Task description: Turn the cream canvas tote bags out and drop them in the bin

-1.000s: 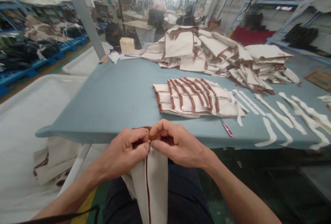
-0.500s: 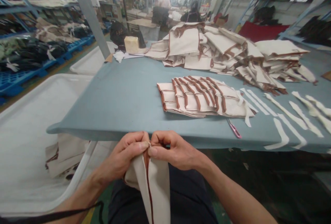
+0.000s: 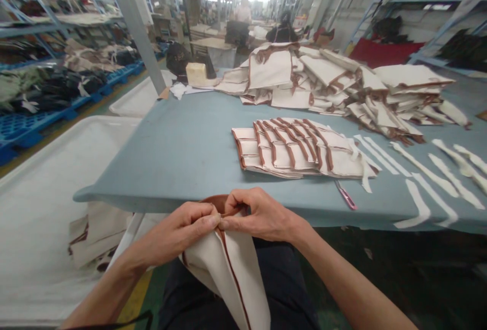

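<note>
My left hand (image 3: 182, 231) and my right hand (image 3: 258, 216) pinch the top edge of a cream cloth piece with brown trim (image 3: 232, 274), thumbs and fingers meeting at its brown seam. The cloth hangs down over my lap, just in front of the near edge of the blue-grey table (image 3: 171, 152). A fanned stack of the same trimmed pieces (image 3: 297, 150) lies on the table beyond my right hand. A small pink-handled tool (image 3: 345, 196) rests by that stack.
A big heap of trimmed cloth pieces (image 3: 342, 84) fills the table's far side. White cloth strips (image 3: 422, 177) lie at right. A white bin (image 3: 45, 188) stands at left with more pieces below the table. Shelves and other people are far behind.
Both hands stayed pinched together on the cloth edge. The cloth has turned, its hanging part swinging to the right and more of the brown trim showing behind my fingers.
</note>
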A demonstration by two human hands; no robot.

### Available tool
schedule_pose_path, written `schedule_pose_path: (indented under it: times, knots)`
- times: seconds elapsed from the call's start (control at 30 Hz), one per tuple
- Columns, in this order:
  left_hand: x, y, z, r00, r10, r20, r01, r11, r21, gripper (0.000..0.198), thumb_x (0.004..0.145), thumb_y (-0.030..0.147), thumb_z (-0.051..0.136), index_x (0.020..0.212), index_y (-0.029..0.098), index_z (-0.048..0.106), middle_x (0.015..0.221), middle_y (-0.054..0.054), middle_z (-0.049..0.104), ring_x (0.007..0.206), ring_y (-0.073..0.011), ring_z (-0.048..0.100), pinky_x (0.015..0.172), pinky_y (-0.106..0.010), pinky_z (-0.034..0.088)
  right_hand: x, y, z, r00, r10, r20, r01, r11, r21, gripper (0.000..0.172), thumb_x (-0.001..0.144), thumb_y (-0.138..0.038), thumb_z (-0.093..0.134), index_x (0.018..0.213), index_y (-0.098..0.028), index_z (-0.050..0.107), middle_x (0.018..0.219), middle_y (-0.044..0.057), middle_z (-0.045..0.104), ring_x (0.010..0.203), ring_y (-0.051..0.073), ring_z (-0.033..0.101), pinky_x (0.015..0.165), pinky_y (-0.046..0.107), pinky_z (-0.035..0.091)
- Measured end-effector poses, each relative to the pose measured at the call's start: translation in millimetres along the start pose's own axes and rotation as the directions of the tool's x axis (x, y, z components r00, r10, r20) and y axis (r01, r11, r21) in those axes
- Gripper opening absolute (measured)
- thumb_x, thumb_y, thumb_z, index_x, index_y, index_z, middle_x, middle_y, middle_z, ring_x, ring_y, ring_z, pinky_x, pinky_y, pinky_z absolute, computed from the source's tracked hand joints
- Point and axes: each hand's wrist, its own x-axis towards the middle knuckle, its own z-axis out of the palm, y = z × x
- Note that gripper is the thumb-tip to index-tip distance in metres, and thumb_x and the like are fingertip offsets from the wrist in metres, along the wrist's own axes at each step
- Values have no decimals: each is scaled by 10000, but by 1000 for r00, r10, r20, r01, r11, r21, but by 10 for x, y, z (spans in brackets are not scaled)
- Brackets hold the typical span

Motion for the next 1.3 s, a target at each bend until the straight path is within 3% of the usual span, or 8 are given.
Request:
schedule_pose_path:
  times: [0.2,0.4,0.57,0.7,0.87,0.97,1.17,1.3]
  knots:
    - [40,91,199,959,128,-254,-86,982,170,437,1031,468,428,705,194,526,677,22,499,635,-146,450,579,-244,358,-145,-136,129,956,-35,-293,-15,986,-166,173,934,-294,753,1060,-192,694,1080,44,766,1017,192,679,844,312,493]
    - [132,94,355,849,219,-481,-67,947,314,385,1012,391,473,697,201,586,639,24,567,604,-152,514,592,-266,368,-243,-177,295,899,-8,-438,-174,911,-374,185,989,-337,680,868,-197,696,839,31,761,788,183,673,705,293,429]
    - [208,26,478,794,56,-605,-71,997,-1,318,889,435,637,662,213,614,629,24,578,638,-165,513,644,-275,407,-256,53,487,890,-126,-438,-117,866,-487,400,1097,-348,469,743,-204,588,680,27,647,628,151,555,617,289,327]
    - [244,-32,636,756,-108,-646,-57,972,-229,324,854,510,624,711,229,545,679,23,560,670,-173,524,644,-261,479,-249,194,576,896,-233,-379,134,954,-270,339,1044,-294,423,711,-233,424,643,-31,479,577,125,428,595,276,314]
    - [296,-1,710,799,-194,-570,-51,922,-385,382,851,551,562,677,242,422,620,49,431,578,-147,426,549,-258,489,-267,229,506,901,-250,-354,210,966,-149,256,934,-310,434,695,-246,367,633,-47,404,570,119,390,572,264,317]
    - [304,21,662,820,-169,-547,-53,929,-366,405,859,554,603,661,228,467,639,37,464,607,-155,440,569,-252,491,-291,221,416,915,-219,-340,183,974,-134,248,917,-332,424,691,-245,374,621,-48,417,559,114,398,555,251,333]
    - [312,-172,579,847,24,-531,-7,999,33,473,909,630,622,678,218,656,612,16,577,579,-175,508,514,-222,450,-369,278,335,919,-119,-376,5,957,-291,245,824,-203,527,626,-235,386,587,-54,469,543,110,446,545,254,345]
    - [439,-406,540,869,48,-492,19,991,131,398,774,657,740,634,287,695,594,34,670,583,-233,622,506,-256,547,-481,249,295,921,85,-380,-214,926,-311,272,796,-209,660,621,-228,452,633,-38,572,620,137,533,612,260,414]
